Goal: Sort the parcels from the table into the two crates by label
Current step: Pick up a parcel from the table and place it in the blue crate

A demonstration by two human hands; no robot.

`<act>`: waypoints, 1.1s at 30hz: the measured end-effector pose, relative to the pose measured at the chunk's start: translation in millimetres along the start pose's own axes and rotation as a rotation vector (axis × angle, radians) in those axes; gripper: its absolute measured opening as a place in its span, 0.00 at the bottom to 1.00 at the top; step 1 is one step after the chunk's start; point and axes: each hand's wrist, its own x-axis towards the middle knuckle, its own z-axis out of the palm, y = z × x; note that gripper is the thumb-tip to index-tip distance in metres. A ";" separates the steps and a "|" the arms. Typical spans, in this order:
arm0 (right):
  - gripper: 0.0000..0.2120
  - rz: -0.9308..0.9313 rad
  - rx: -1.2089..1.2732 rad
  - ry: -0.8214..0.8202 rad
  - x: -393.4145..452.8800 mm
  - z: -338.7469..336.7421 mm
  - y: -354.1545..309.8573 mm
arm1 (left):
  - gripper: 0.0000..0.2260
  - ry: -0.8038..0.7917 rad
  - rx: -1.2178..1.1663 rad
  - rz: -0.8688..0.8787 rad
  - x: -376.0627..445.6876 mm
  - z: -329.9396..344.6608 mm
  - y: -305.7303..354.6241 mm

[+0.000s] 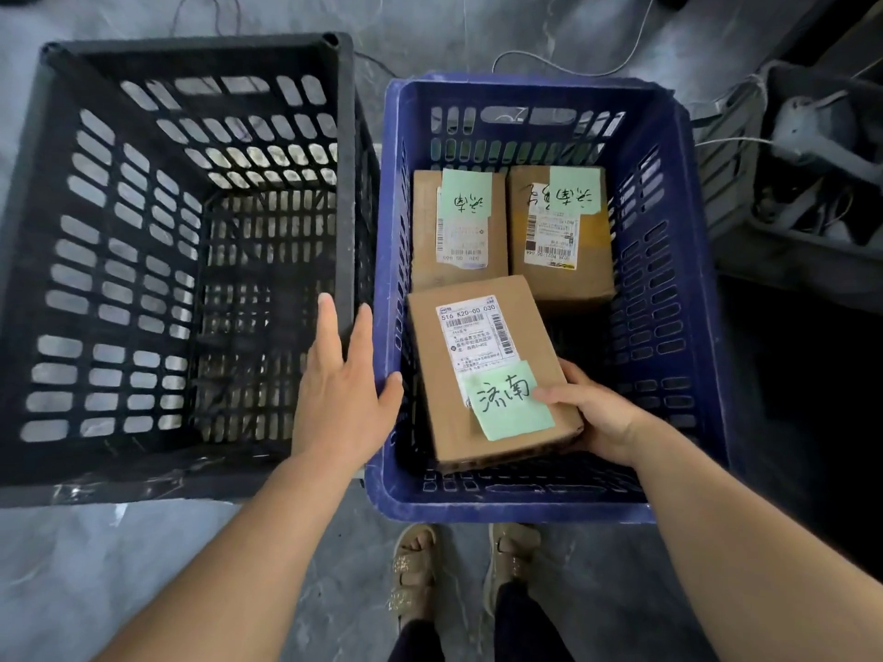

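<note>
Head camera, looking down: at far left a black slotted crate (181,260) stands on the grey floor (95,566), nothing visible inside it. Over the seam where its right wall meets the neighbouring crate hangs the left hand (341,394), its grip released, fingers straight and spread, holding nothing; whether it touches either rim cannot be told. Just right of it stands a blue slotted crate (669,327), side by side with the black one. At the back of the blue crate lie two cardboard parcels: the rear left parcel (458,231) and the rear right parcel (561,236), close beside each other, each with a white shipping label and a green handwritten note. In front of them a third cardboard parcel (487,370) is tilted within the blue crate, carrying a white shipping label (473,332) and a green note (509,398) with handwritten characters. The right hand (597,413) grasps this parcel at its near right corner, thumb on the green note. Below, between the forearms, two feet in tan sandals (415,580) stand on the floor. At far right sits a grey bin (812,183) with cables.
</note>
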 end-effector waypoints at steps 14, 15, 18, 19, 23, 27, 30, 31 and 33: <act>0.50 -0.037 -0.042 0.052 -7.9 14.5 -6.0 | 0.33 -0.012 0.004 0.026 -0.8 -0.6 -1.4; 0.51 -0.054 -0.046 0.041 -11.8 11.5 -5.3 | 0.33 -0.010 0.002 0.029 -0.3 -0.5 -1.6; 0.50 -0.069 -0.031 0.033 -25.9 -1.1 1.1 | 0.32 -0.012 -0.008 0.025 0.3 -0.2 -1.5; 0.48 -0.053 -0.021 0.042 -29.0 -3.7 3.7 | 0.32 -0.013 -0.008 0.025 0.5 -0.2 -1.4; 0.46 0.007 -0.029 0.105 -20.0 6.3 7.7 | 0.33 -0.008 -0.006 0.027 0.3 -0.4 -1.9; 0.49 0.043 -0.126 0.085 11.0 32.2 0.4 | 0.33 -0.007 0.003 0.037 -0.2 -0.7 -1.8; 0.36 0.047 -0.236 0.121 30.1 46.0 -1.8 | 0.33 -0.002 0.003 0.034 -0.4 -0.7 -0.7; 0.33 0.035 -0.271 0.145 35.8 48.7 -2.3 | 0.33 -0.001 0.001 0.032 -0.1 -0.3 -0.8; 0.31 0.002 -0.365 0.222 47.7 51.2 -3.3 | 0.33 0.007 -0.001 0.036 0.3 0.7 -1.1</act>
